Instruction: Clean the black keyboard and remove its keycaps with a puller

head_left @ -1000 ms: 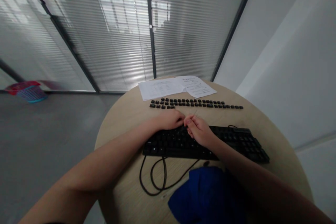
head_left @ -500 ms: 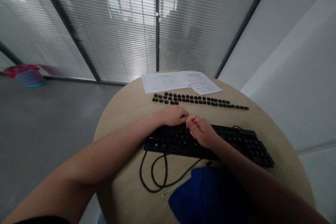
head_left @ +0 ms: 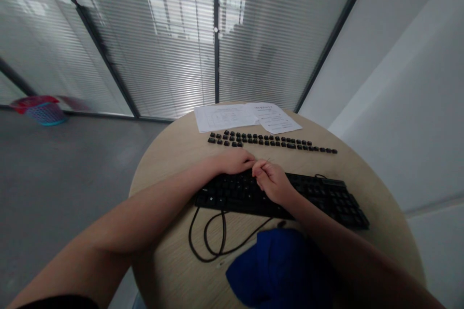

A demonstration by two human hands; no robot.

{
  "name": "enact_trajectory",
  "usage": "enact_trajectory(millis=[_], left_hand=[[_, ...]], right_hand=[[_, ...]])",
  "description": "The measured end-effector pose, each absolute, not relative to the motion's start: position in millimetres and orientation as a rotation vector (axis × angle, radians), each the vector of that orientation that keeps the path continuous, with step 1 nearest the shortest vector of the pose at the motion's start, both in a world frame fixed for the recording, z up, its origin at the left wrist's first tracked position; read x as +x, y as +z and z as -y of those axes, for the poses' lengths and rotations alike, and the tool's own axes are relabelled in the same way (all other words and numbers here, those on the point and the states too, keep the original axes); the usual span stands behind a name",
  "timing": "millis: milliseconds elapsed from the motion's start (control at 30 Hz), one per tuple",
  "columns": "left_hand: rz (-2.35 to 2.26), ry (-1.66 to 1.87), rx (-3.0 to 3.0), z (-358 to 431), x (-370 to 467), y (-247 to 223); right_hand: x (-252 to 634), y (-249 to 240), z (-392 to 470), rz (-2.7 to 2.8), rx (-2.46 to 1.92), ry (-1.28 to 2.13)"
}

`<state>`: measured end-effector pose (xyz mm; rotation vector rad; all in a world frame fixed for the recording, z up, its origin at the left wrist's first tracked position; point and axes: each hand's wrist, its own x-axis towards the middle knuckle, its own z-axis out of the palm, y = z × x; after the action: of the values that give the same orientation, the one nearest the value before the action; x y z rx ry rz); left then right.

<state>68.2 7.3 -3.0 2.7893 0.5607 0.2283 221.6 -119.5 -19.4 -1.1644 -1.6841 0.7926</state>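
Observation:
A black keyboard [head_left: 322,198] lies across the round table, partly covered by my hands and right forearm. My left hand [head_left: 235,160] rests over its upper edge, fingers reaching right and partly spread, holding nothing that I can see. Touching or nearly touching those fingertips is my right hand [head_left: 270,181], closed above the keys. Thin wire ends [head_left: 268,160] stick out past its fingers; the rest of that thin wire tool is hidden in the grip. Loose black keycaps [head_left: 266,140] lie in rows beyond the keyboard.
Printed paper sheets [head_left: 232,117] lie at the table's far edge. A looped black cable [head_left: 205,256] and a blue cloth [head_left: 275,260] are on the near side of the wooden table [head_left: 163,159]. A red and blue basket [head_left: 47,112] stands on the floor at left.
The view has tilted and shifted slightly, so the table appears a little lower and further left. Both hands keep nearly the same pose over the keyboard.

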Motion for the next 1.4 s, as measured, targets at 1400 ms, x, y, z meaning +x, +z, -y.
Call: enact_trajectory(millis=[1400], left_hand=[[-0.709, 0.775, 2.664, -67, 58, 9]], right_hand=[[219, -22, 90, 0.807, -1.078, 0.874]])
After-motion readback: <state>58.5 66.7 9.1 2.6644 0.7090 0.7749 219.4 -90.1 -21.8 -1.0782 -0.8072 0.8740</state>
